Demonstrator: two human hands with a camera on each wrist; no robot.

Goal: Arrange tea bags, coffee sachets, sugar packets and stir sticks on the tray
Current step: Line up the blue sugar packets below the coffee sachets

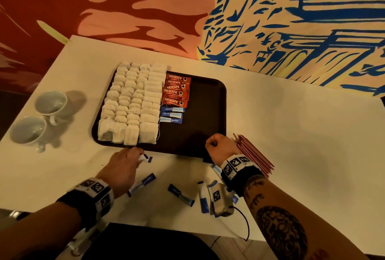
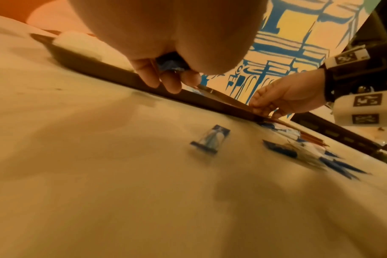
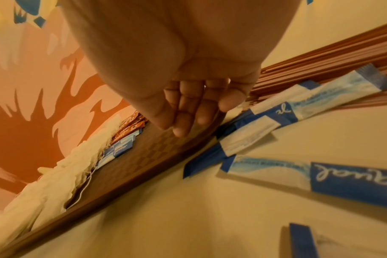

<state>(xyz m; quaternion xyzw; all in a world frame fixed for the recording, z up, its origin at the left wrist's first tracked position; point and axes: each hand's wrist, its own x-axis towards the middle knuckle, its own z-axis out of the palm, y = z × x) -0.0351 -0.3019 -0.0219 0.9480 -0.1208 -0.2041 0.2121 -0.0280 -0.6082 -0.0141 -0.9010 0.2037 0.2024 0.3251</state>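
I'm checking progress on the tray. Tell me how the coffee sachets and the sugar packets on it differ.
The coffee sachets are red-orange, marked Nescafe Classic; the sugar packets are blue and white, marked Equal. Five sachets show, against three packets. The sachets fill the far part of the column, the packets sit nearer the person. The sachets look wider. Both lie flat, crosswise, beside the tea bags on the tray.

Left hand [image 2: 166, 69] curled round a blue sugar packet [image 2: 169, 63] above the tray's near rim [image 2: 113, 74], right hand [image 2: 285, 97] at that rim, loose packets [image 2: 210, 139] on the bench [image 2: 99, 174]
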